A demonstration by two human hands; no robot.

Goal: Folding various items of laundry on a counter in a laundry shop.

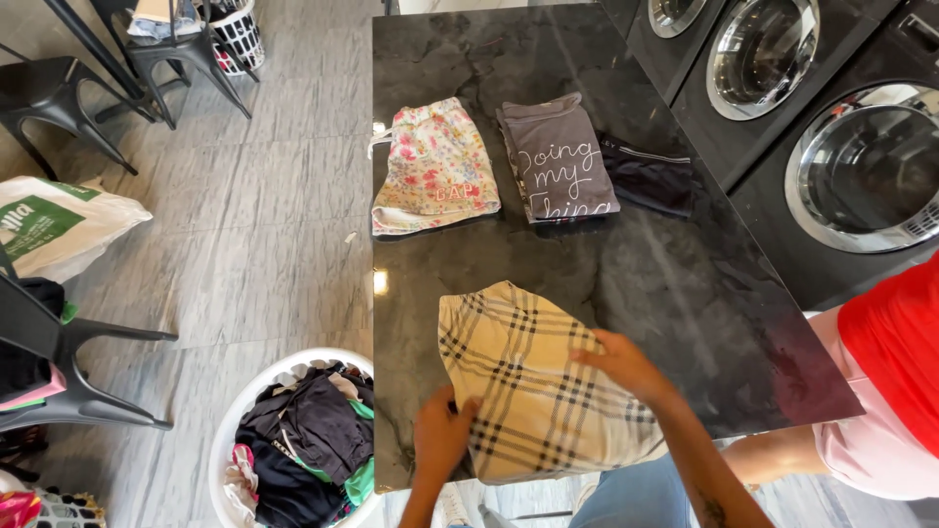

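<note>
Cream plaid cloth (pixel 533 391) overhangs the dark stone table's (pixel 685 284) near edge, left hand (pixel 442 433) pinching its hem, right hand (pixel 618 362) flat, ungripping.

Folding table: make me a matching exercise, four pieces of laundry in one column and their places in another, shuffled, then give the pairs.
Things:
1. plaid garment
2. floral shorts
3. grey printed top
4. dark laundry heap

Places:
A. in the white basket on the floor
B. folded, middle of the far row on the table
C. under both hands, left hand and right hand, at the near edge
D. folded, left end of the far row

Pairs: 1-C, 2-D, 3-B, 4-A
</note>
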